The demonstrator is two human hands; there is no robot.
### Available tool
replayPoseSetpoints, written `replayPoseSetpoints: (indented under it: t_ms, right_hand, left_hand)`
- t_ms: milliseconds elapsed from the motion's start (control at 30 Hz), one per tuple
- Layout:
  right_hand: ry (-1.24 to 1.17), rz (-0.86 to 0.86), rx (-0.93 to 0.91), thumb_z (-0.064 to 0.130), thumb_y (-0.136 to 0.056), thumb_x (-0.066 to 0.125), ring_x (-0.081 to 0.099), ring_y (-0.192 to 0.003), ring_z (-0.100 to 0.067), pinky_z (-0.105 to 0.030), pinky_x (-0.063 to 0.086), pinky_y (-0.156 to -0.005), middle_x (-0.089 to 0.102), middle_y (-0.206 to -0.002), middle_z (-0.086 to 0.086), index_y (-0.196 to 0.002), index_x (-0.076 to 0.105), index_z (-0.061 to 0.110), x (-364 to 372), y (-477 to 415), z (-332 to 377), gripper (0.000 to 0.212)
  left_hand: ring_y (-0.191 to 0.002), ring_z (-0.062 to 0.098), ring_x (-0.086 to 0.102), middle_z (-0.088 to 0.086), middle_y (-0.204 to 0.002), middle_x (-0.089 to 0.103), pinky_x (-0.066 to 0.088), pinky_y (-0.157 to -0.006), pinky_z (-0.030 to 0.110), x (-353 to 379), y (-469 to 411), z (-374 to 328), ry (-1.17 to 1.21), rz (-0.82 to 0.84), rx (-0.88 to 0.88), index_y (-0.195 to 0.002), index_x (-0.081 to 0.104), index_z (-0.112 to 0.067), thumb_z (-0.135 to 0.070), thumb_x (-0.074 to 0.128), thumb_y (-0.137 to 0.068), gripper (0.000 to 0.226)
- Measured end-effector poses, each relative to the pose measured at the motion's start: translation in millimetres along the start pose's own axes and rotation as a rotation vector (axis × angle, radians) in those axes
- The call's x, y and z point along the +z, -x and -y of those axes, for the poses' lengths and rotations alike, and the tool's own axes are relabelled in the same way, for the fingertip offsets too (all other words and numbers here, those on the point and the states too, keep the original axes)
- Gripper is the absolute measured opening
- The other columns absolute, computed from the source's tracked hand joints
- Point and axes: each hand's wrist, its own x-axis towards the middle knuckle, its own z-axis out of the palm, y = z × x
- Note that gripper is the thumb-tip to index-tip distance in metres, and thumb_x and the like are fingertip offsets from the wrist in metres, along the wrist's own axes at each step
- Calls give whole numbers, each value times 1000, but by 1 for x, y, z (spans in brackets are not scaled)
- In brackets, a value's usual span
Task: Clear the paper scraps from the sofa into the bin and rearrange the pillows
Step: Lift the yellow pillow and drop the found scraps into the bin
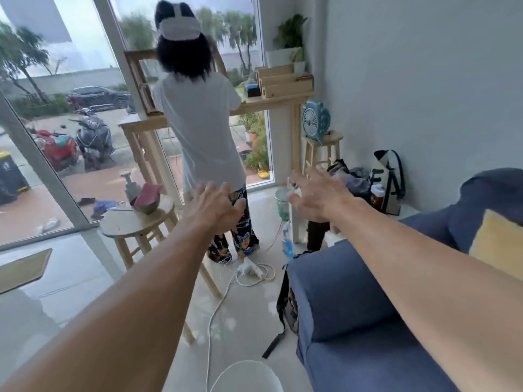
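A: Both hands out front, left hand (215, 205) and right hand (319, 193) spread, holding nothing.

B: Blue sofa (353, 301) at right, yellow pillow (495, 244) untouched; scraps, bin unseen. Looks barely begun.

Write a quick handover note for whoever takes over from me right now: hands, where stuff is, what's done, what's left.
Left hand: open, empty, stretched forward.
Right hand: open, empty, stretched forward.
Blue sofa is on the right; a yellow pillow leans in its far corner.
No paper scraps or bin can be made out in view.
Done: nothing can be confirmed.
Left: find the scraps and the bin, clear the sofa, rearrange the pillows.
Another person stands ahead at the window.
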Motion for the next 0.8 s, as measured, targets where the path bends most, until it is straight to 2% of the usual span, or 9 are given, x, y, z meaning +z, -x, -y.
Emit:
replayPoseSetpoints:
  t_ms: [167, 300, 500, 633, 800]
  right_hand:
    - [35, -26, 107, 49, -100, 27, 3, -149, -28, -57, 7, -116, 8, -161, -9, -154, 11, 22, -80, 14, -45, 63]
    - [65, -68, 202, 49, -99, 28, 10, -147, -28, -56, 13, -115, 16, -159, -8, -152, 19, 20, -109, 31, -80, 61]
    - [72, -85, 461, 46, -100, 26, 5, -148, -27, -54, 9, -115, 10, -161, -7, -153, 12, 23, -125, 64, -142, 60]
    - [58, -112, 616, 43, -100, 27, 6, -147, -27, -54, 8, -115, 12, -160, -8, -152, 15, 22, -126, 91, -172, 57]
    - [66, -100, 835, 46, -101, 25, 7, -147, -27, -54, 9, -115, 13, -160, -8, -153, 16, 22, -116, 149, -205, 58]
  left_hand:
    - [-147, 31, 14, 12, -159, 20, 10, -116, 54, -77, -15, -53, 55, -72, 119, -152, 23, -22, -59, 30, -97, 67]
    - [-147, 30, 14, 11, -160, 19, 10, -116, 53, -101, -29, -95, 96, -101, 215, -153, 23, -23, -60, 32, -96, 68]
    - [-146, 31, 18, 10, -158, 23, 14, -117, 53, -112, -54, -165, 134, -114, 448, -152, 23, -24, -59, 33, -97, 66]
    - [-143, 30, 24, 9, -156, 28, 19, -113, 51, -115, -67, -208, 146, -140, 581, -150, 28, -24, -57, 34, -96, 63]
    - [-143, 29, 23, 9, -154, 30, 21, -111, 48, -106, -57, -277, 159, -74, 759, -148, 29, -22, -56, 32, -96, 62]
